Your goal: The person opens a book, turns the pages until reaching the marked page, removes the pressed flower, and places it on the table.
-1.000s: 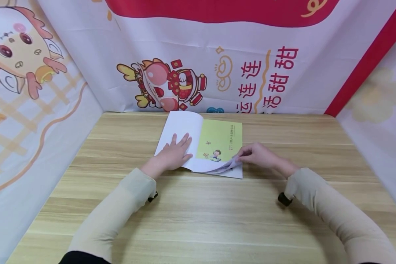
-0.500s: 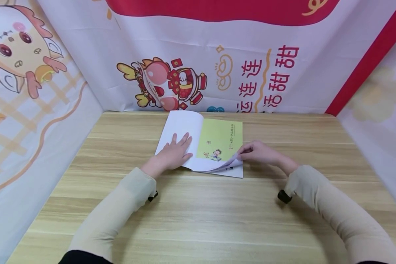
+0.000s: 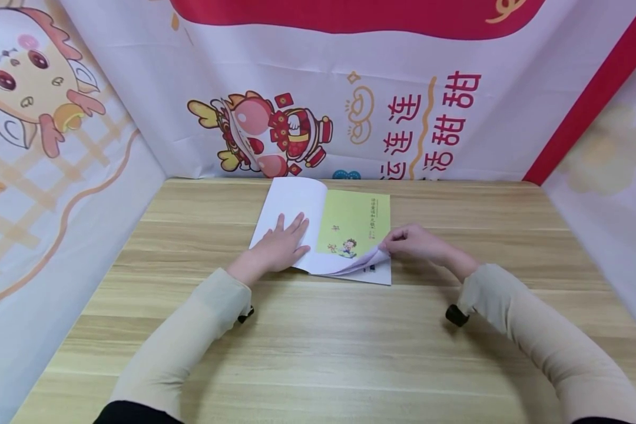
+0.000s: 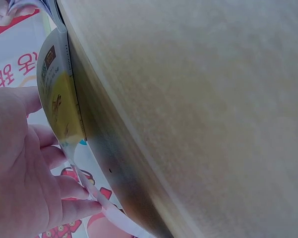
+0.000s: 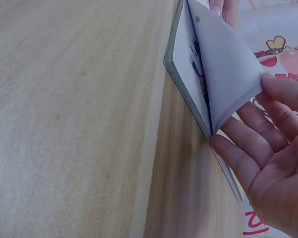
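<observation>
Head and wrist views. We see a thin book point(image 3: 331, 235) lying open on the wooden table point(image 3: 318, 341), near its far edge and just in front of the printed backdrop point(image 3: 403, 106). Our left hand point(image 3: 278, 250) lies flat on the blank white left page point(image 3: 288, 206), fingers straight and spread, pressing it down. Our right hand point(image 3: 418, 244) pinches the near right corner of the green page point(image 3: 355, 224) between thumb and fingertips point(image 5: 238, 153); the corner is lifted and curled, and the right wrist view shows printed sheets beneath it.

What could go wrong: we judge that the pinch may have caught more than one sheet, since several thin leaves fan at the corner, so that pages would be skipped. A pull taken too sharply at one corner could crease or tear the paper near the spine. Should the left hand ease its pressure, the light book might slide or swing on the smooth table.

Orientation: the spine runs away from us toward the backdrop, tilted slightly to the right at its far end. The long axis of each page follows the spine; the opened spread lies wider across the table, left to right.
</observation>
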### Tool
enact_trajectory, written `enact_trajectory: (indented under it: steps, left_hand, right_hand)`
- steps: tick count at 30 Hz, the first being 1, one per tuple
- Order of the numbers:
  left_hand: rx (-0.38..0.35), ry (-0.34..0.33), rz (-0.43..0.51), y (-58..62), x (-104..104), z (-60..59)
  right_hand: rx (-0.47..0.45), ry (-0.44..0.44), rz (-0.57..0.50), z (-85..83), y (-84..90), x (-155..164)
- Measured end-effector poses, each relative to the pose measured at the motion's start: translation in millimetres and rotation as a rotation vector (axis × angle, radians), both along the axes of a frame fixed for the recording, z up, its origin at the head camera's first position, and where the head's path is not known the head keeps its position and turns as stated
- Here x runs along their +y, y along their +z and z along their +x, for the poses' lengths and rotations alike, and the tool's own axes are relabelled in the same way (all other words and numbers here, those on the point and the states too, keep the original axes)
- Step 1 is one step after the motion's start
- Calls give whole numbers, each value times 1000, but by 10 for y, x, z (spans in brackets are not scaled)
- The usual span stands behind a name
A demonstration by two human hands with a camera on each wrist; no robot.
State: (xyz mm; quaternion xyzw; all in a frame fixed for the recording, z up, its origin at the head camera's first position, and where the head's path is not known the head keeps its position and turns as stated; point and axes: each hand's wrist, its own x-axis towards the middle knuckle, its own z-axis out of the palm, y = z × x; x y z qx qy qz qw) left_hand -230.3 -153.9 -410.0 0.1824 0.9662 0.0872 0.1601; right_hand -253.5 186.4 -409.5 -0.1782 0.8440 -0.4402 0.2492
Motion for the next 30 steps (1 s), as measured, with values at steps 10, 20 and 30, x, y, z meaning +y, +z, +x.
enact_trajectory:
  steps: [10, 20, 30]
  left_hand:
    - [-5, 3, 1, -13, 1, -5]
    - [-3, 7, 8, -9, -4, -6]
    - [-1, 6, 13, -2, -9, -4]
  right_hand:
    - [123, 57, 68, 29, -20, -40]
    - [438, -2, 183, 198, -33, -188]
    - [436, -149, 74, 102, -123, -243]
